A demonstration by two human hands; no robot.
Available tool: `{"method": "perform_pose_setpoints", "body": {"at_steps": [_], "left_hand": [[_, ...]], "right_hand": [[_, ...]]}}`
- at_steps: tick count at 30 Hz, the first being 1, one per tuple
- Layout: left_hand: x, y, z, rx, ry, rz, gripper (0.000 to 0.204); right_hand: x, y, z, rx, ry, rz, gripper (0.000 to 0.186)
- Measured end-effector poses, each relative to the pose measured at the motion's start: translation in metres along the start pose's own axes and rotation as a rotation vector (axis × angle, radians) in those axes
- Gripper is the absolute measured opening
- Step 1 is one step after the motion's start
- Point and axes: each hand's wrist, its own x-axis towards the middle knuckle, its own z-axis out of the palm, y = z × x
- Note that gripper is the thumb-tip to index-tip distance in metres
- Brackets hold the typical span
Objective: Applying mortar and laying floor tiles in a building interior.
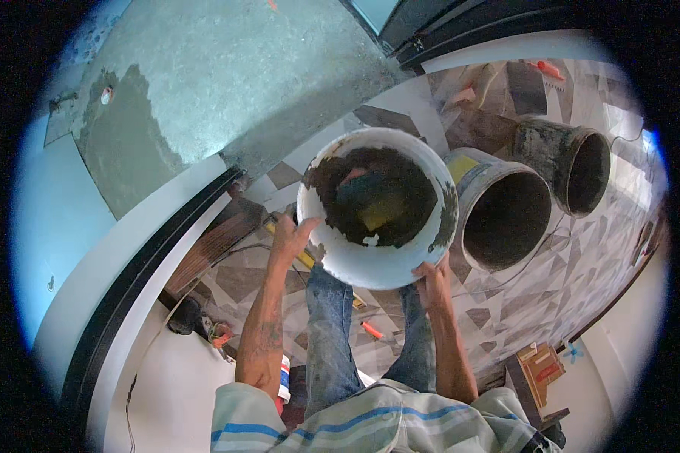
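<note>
A white bucket (340,264) is held up in front of me with its mouth facing me. Dark residue coats its inner wall, and a dark, shiny, wet-looking content (374,192) fills the lower part. My left hand (291,238) grips the bucket's left side, thumb on the wall. Down at the lower right edge, my right hand (434,282) is closed on the rim, its fingers partly hidden beneath. Just right of the held bucket is a second bucket (477,181) with a dark interior. Beyond that, a stained grey bucket (538,147) leans with its mouth to the right.
Patterned tiles (521,309) cover the floor around my legs. Past a doorway edge lies bare concrete (227,83) with a darker damp patch (132,143). An orange-handled tool (372,330) lies between my feet. A wooden piece (540,374) stands at lower right; cables cross the floor.
</note>
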Motion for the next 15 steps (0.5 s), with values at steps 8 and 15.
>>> {"method": "perform_pose_setpoints", "body": {"at_steps": [8, 15], "left_hand": [[-0.048, -0.004, 0.011, -0.104, -0.051, -0.201, 0.038], [-0.044, -0.068, 0.025, -0.051, -0.08, -0.293, 0.039]], "right_hand": [[-0.026, 0.01, -0.023, 0.051, 0.006, 0.037, 0.045], [-0.028, 0.032, -0.029, -0.053, 0.012, 0.13, 0.042]]}}
